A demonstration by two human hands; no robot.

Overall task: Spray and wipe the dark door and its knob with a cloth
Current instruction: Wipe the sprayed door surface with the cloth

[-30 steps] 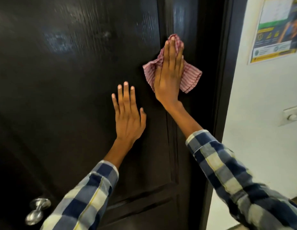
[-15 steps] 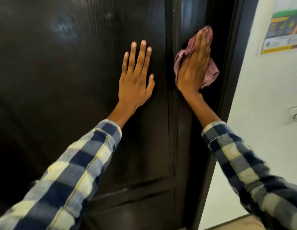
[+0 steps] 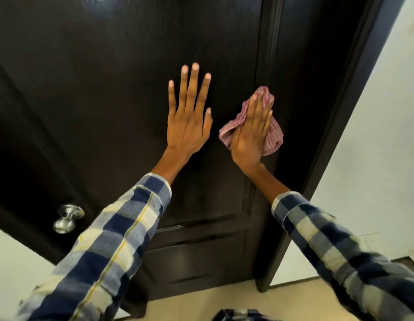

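Observation:
The dark wooden door [image 3: 108, 89] fills most of the view. My left hand [image 3: 188, 117] lies flat against its middle panel with fingers straight and spread. Just to the right, my right hand [image 3: 252, 133] presses a red-and-white striped cloth [image 3: 274, 135] flat onto the door's right stile, fingers straight. The cloth bunches out on both sides of the palm. A silver round knob [image 3: 67, 217] sticks out at the door's lower left, well away from both hands. No spray bottle is in view.
The dark door frame [image 3: 335, 135] runs down the right side, with a white wall [image 3: 375, 170] beyond it. Beige floor tiles [image 3: 189, 304] show at the bottom. A white wall patch [image 3: 11, 262] sits at the lower left.
My right hand has slid the cloth down the door's right stile, from near the top edge to mid height. The view has tilted down, bringing the knob and floor into sight.

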